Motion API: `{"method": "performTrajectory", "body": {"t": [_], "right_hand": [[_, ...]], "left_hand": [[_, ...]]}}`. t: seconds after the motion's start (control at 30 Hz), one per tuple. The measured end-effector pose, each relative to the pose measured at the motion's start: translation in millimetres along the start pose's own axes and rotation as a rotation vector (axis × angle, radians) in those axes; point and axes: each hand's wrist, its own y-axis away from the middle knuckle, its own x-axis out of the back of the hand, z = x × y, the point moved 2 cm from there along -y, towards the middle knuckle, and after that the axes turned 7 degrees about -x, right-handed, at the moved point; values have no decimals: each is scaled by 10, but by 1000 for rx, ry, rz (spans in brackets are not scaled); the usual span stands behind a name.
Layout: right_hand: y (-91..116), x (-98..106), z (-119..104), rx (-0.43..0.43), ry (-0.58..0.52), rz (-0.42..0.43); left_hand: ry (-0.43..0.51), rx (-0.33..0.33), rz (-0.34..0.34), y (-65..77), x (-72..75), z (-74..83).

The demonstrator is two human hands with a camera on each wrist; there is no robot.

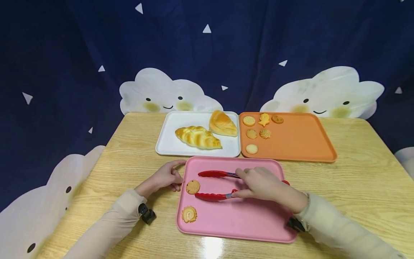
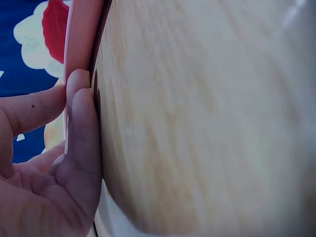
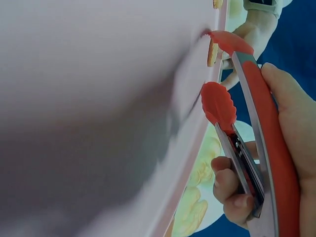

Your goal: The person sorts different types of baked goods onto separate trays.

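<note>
My right hand (image 1: pixel 262 183) grips red-and-metal tongs (image 1: pixel 215 196) over the pink tray (image 1: pixel 239 223). The tongs' red tips stand spread apart with nothing between them. Just left of them lies a round chocolate-chip cookie (image 1: pixel 193 187); the lower tip is close to its edge, contact unclear. A scalloped cookie (image 1: pixel 189 214) sits in the tray's near left corner. In the right wrist view, the thumb lies along one arm of the tongs (image 3: pixel 269 138) and the fingers curl at the other. My left hand (image 1: pixel 166 176) touches the tray's left side, fingertips against its outer wall (image 2: pixel 81 44).
Behind the pink tray, a white tray (image 1: pixel 168 144) holds a braided bread (image 1: pixel 198 137) and a wedge-shaped pastry (image 1: pixel 222 124). To its right an orange tray (image 1: pixel 300 140) carries several small cookies at its left side. All trays stand on a wooden table (image 1: pixel 359 187) before a dark blue curtain.
</note>
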Motion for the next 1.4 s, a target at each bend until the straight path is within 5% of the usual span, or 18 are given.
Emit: {"method": "performTrajectory", "body": {"t": [0.47,1.4], "right_hand": [[-124,-9,-154,81,-12,38],[-161,30,-233,88,-18,-11]], "left_hand": [[9,-2,0,1,3,5],[15,4,2,3,12,-11]]}}
